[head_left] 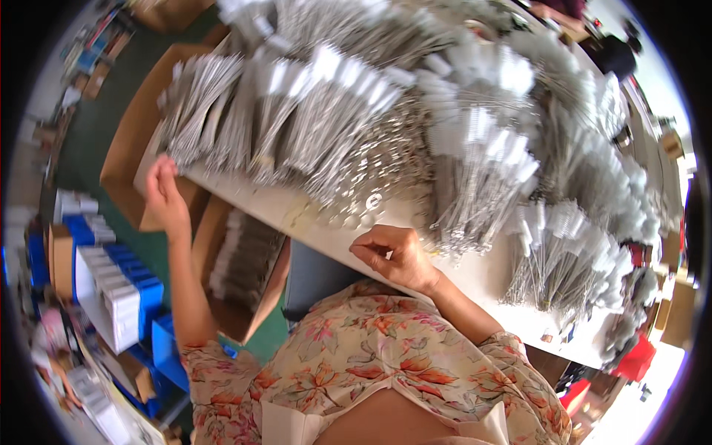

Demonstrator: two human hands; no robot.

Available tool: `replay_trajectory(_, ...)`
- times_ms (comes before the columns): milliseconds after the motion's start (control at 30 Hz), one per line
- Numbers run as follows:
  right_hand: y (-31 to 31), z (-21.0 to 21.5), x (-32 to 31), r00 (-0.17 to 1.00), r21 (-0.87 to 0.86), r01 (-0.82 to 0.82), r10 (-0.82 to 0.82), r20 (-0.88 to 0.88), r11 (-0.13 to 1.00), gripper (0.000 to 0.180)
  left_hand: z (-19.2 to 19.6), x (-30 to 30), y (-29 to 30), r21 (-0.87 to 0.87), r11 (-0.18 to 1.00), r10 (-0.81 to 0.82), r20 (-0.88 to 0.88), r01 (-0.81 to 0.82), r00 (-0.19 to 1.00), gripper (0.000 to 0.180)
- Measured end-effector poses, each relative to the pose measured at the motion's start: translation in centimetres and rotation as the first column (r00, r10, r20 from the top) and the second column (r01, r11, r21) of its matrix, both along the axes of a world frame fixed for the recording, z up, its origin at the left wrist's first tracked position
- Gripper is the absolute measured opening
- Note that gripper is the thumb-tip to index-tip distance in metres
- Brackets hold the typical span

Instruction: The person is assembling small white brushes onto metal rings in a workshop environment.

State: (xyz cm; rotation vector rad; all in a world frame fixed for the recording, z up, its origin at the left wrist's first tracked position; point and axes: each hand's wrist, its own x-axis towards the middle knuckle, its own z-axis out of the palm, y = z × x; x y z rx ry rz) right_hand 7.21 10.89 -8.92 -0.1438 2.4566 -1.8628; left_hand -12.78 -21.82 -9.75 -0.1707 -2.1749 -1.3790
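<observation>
Bundles of wire-handled brushes (304,111) with white bristle heads lie in rows across the white table. At the table's left corner, my left hand (167,199) has its fingers drawn together beside the wire ends of the leftmost bundle (200,111). What they hold, if anything, is hidden. My right hand (397,256) is over the near table edge, thumb and fingers closed in a pinch. Anything between those fingertips is too small to make out. Ahead of it lies a loose heap of shiny metal rings (389,159), with a few single rings nearer the edge.
Below the table's left side stands an open cardboard box (274,293) with rows of packed items. Another cardboard box (122,156) is beside the left corner. Blue and white bins (119,297) stand farther left. Another person's arm (556,16) shows at the far right.
</observation>
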Motion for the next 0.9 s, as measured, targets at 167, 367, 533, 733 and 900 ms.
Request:
replay_trajectory(167, 6.1, 4.4, 1.1, 0.963, -0.007, 0.255, -0.255, -0.093, 0.967, 0.008, 9.8, -10.3, 17.8, -0.458, 0.764, -0.499, 0.028, 0.455, 0.866, 0.024)
replay_trajectory(367, 16.9, 7.9, 2.6, 0.793, 0.212, 0.609, -0.594, -0.135, 0.764, 0.011, 3.7, -27.2, 26.8, -0.806, 0.517, -0.296, 0.147, 0.288, 0.944, 0.027)
replay_trajectory(533, 26.2, 8.4, -0.5, 0.747, 0.487, 0.631, -0.642, -0.173, 0.603, 0.018, 2.3, -27.6, 29.5, -0.852, 0.465, -0.173, 0.179, 0.241, 0.969, 0.025)
replay_trajectory(733, 32.2, 4.1, -8.5, 0.727, 0.616, 0.484, -0.678, 0.113, 0.622, 0.025, 3.2, -26.8, 29.4, -0.880, 0.392, -0.130, 0.235, 0.268, 0.963, 0.025)
replay_trajectory(900, 31.9, 1.1, -10.5, 0.725, 0.698, 0.456, -0.685, 0.067, 0.552, 0.018, 2.4, -27.4, 28.2, -0.903, 0.394, -0.092, 0.145, 0.170, 0.985, 0.029)
